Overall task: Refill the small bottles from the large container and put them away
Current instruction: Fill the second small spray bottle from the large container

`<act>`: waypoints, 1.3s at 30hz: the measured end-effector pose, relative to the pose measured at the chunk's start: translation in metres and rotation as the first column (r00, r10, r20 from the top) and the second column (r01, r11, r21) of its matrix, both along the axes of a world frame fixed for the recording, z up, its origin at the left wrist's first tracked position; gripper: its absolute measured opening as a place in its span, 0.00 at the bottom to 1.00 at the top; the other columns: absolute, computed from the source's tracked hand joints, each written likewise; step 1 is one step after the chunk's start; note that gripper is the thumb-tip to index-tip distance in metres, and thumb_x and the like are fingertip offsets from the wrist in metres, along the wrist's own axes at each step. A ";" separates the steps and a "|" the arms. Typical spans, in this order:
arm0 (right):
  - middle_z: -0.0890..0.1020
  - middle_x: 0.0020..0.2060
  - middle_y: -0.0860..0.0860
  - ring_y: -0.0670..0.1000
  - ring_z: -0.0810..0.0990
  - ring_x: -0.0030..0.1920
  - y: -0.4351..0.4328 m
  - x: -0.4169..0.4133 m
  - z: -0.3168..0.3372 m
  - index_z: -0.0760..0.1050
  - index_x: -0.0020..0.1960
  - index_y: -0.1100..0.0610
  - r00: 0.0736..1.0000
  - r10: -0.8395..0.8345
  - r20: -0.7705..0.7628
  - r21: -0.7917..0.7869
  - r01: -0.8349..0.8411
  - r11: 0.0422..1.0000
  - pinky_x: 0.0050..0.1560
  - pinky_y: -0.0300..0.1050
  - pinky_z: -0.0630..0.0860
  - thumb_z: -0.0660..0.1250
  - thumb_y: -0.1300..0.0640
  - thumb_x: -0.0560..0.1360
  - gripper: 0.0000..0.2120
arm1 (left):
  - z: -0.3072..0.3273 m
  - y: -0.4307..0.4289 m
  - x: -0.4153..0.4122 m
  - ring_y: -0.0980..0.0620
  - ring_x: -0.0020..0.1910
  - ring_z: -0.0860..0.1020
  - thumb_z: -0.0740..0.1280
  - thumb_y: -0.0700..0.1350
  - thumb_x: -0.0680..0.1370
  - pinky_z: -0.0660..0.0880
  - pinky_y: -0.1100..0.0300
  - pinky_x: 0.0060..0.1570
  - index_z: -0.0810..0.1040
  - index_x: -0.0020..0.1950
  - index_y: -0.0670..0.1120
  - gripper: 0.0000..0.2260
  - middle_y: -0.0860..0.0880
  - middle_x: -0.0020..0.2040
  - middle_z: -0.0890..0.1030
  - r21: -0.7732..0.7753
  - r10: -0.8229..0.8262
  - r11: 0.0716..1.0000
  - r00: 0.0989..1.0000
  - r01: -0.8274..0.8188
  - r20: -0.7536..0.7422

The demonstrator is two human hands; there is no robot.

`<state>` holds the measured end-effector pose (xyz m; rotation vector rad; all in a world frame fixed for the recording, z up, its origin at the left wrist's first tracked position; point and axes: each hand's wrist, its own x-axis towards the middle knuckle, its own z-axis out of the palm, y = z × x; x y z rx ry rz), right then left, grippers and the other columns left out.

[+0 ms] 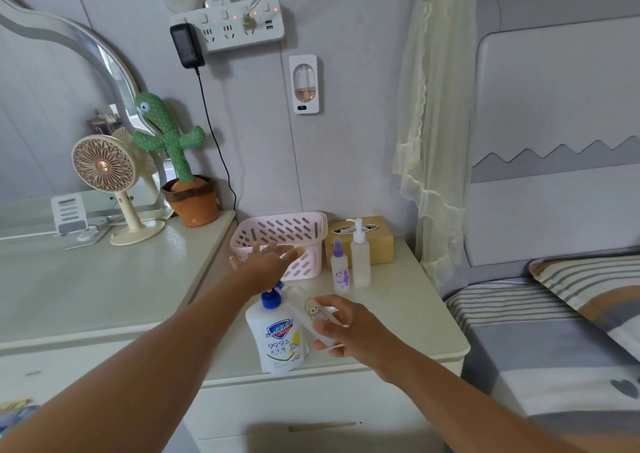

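On the near part of the white bedside cabinet [408, 314] stood the large soap container [278, 341] with its blue pump. The left hand [268, 262] lay over the pump head, palm down, fingers straight and apart (whether it truly pressed, I cannot tell). The right hand [349, 331] was curled round a small clear bottle [304, 305] with a cartoon sticker, tilted, its upper end just beside the pump's spout. Farther back sat a pink slotted basket [277, 232], and to its right, two more small bottles: a spray bottle [340, 269] with purple print and a taller pump bottle [360, 258], both upright, in front of a tan tissue box [379, 244].
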<state>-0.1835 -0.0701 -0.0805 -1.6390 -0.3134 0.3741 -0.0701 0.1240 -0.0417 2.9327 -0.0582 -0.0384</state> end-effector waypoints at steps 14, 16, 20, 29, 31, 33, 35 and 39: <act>0.79 0.52 0.42 0.46 0.84 0.47 -0.003 0.004 0.002 0.69 0.57 0.40 0.999 -0.026 0.044 -0.030 0.027 0.999 0.47 0.39 0.79 0.65 0.50 0.77 0.11 | 0.009 -0.009 0.010 0.46 0.77 0.49 0.46 0.65 0.79 0.38 0.36 0.69 0.63 0.74 0.55 0.27 0.51 0.77 0.59 0.049 -0.098 0.994 0.993 0.095 0.062; 0.79 0.52 0.41 0.44 0.84 0.47 -0.003 0.006 0.003 0.69 0.57 0.40 0.999 -0.026 0.042 -0.030 0.027 0.999 0.45 0.37 0.79 0.66 0.50 0.77 0.11 | 0.012 -0.010 0.010 0.46 0.75 0.58 0.48 0.62 0.81 0.45 0.42 0.72 0.67 0.73 0.51 0.26 0.48 0.75 0.65 -0.050 -0.122 0.991 0.992 0.122 0.012; 0.79 0.50 0.40 0.45 0.84 0.47 -0.003 0.009 0.000 0.69 0.57 0.39 0.998 -0.041 0.044 -0.031 0.042 0.999 0.44 0.36 0.79 0.66 0.51 0.77 0.12 | 0.003 -0.009 0.014 0.44 0.77 0.50 0.48 0.61 0.82 0.41 0.41 0.72 0.63 0.75 0.54 0.24 0.48 0.77 0.59 -0.115 -0.114 0.987 0.993 0.110 -0.030; 0.78 0.55 0.46 0.47 0.82 0.51 0.001 0.010 -0.005 0.68 0.59 0.40 0.995 -0.066 0.070 -0.066 0.071 0.995 0.43 0.34 0.78 0.65 0.50 0.77 0.13 | -0.005 -0.002 0.021 0.43 0.77 0.43 0.45 0.63 0.81 0.40 0.34 0.69 0.60 0.75 0.59 0.24 0.49 0.78 0.54 -0.025 -0.122 0.992 0.991 0.121 -0.056; 0.78 0.56 0.46 0.48 0.81 0.53 0.000 0.012 0.000 0.68 0.59 0.40 0.994 -0.072 0.084 -0.079 0.079 0.994 0.42 0.33 0.78 0.65 0.50 0.77 0.13 | 0.001 -0.003 0.021 0.44 0.77 0.45 0.46 0.64 0.80 0.43 0.36 0.71 0.63 0.74 0.57 0.25 0.49 0.78 0.57 -0.090 -0.133 0.988 0.990 0.129 -0.047; 0.78 0.54 0.44 0.47 0.82 0.51 -0.001 0.014 0.004 0.68 0.59 0.40 0.992 -0.074 0.103 -0.102 0.084 0.991 0.42 0.33 0.78 0.65 0.50 0.77 0.13 | 0.006 -0.004 0.020 0.45 0.77 0.47 0.47 0.62 0.81 0.43 0.40 0.72 0.64 0.74 0.55 0.24 0.48 0.77 0.59 -0.090 -0.150 0.985 0.988 0.147 -0.036; 0.78 0.51 0.42 0.45 0.83 0.47 -0.002 0.015 0.005 0.68 0.58 0.39 0.992 -0.074 0.099 -0.115 0.085 0.990 0.42 0.33 0.79 0.65 0.50 0.77 0.12 | 0.006 -0.005 0.020 0.43 0.77 0.47 0.48 0.59 0.82 0.45 0.39 0.71 0.62 0.75 0.55 0.22 0.47 0.77 0.58 -0.010 -0.164 0.986 0.985 0.163 -0.047; 0.79 0.51 0.42 0.45 0.83 0.46 -0.002 0.015 -0.002 0.69 0.59 0.39 0.990 -0.089 0.110 -0.148 0.104 0.983 0.42 0.35 0.79 0.65 0.49 0.76 0.13 | -0.005 -0.004 0.017 0.39 0.77 0.45 0.49 0.52 0.84 0.43 0.33 0.69 0.57 0.76 0.58 0.19 0.47 0.78 0.54 0.157 -0.189 0.969 0.981 0.193 -0.041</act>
